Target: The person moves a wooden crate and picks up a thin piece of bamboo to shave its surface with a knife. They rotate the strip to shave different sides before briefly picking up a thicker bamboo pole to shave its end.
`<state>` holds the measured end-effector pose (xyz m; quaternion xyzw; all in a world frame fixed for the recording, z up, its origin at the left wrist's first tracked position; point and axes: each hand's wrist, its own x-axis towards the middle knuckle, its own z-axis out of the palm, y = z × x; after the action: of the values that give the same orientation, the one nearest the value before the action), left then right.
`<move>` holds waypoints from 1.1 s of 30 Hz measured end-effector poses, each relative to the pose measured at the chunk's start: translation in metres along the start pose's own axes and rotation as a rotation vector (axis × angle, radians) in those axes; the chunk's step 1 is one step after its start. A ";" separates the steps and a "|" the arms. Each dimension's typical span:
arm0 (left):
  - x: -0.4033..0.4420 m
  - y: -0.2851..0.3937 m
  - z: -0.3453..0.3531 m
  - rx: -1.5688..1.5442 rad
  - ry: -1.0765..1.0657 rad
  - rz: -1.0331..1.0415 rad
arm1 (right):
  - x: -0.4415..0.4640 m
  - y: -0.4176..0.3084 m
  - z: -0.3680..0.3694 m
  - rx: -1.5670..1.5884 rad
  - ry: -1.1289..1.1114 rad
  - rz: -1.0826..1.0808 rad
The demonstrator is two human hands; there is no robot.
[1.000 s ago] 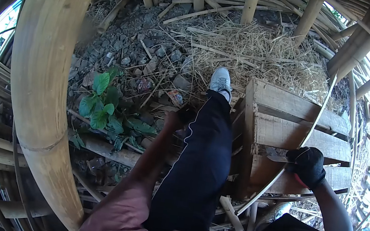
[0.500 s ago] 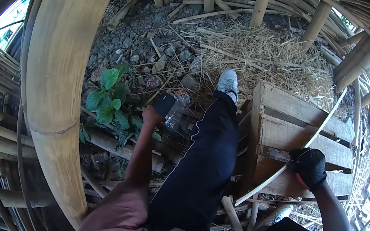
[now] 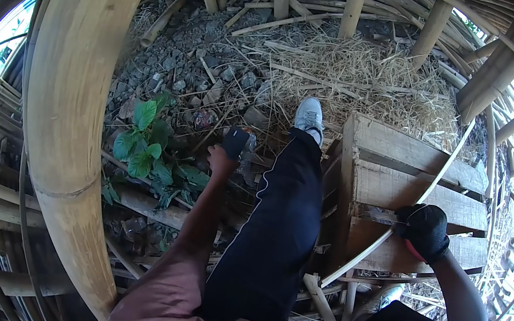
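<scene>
My left hand [image 3: 222,161] is bare and closed around a dark, flat, rectangular thing [image 3: 235,142] that looks like a phone. It is held low over rubble, close to a leafy green plant [image 3: 146,147]. My right hand [image 3: 422,230], in a black glove with some red on it, is closed on a long, thin bamboo strip [image 3: 443,172]. The strip slants across a slatted wooden crate [image 3: 412,189], bending at the glove. A thin, pale, blade-like piece [image 3: 383,215] pokes out beside the glove; its other end is hidden.
A thick bamboo pole [image 3: 72,86] rises close on my left. My shoe [image 3: 310,114] stands ahead beside dry straw [image 3: 375,78]. Bamboo posts [image 3: 354,9] and stacked strips surround the far side. Cut bamboo pieces [image 3: 320,299] lie near my legs.
The view has shifted slightly, moving most surroundings a little left. My left hand has moved slightly right relative to the plant, still holding the dark thing. My right hand keeps its grip on the strip.
</scene>
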<state>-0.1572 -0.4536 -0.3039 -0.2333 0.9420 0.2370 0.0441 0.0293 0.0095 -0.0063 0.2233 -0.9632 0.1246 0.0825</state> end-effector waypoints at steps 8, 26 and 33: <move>0.028 -0.008 0.059 0.029 -0.134 -0.028 | 0.001 0.000 -0.001 -0.020 -0.018 -0.004; -0.021 0.104 -0.076 0.199 -0.555 0.177 | -0.002 0.004 0.001 0.075 0.012 0.000; -0.198 0.238 -0.306 -0.403 0.172 1.242 | -0.003 0.004 0.005 0.060 0.056 -0.020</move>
<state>-0.0830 -0.3283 0.1059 0.3317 0.8390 0.3705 -0.2208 0.0297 0.0132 -0.0128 0.2317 -0.9541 0.1590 0.1040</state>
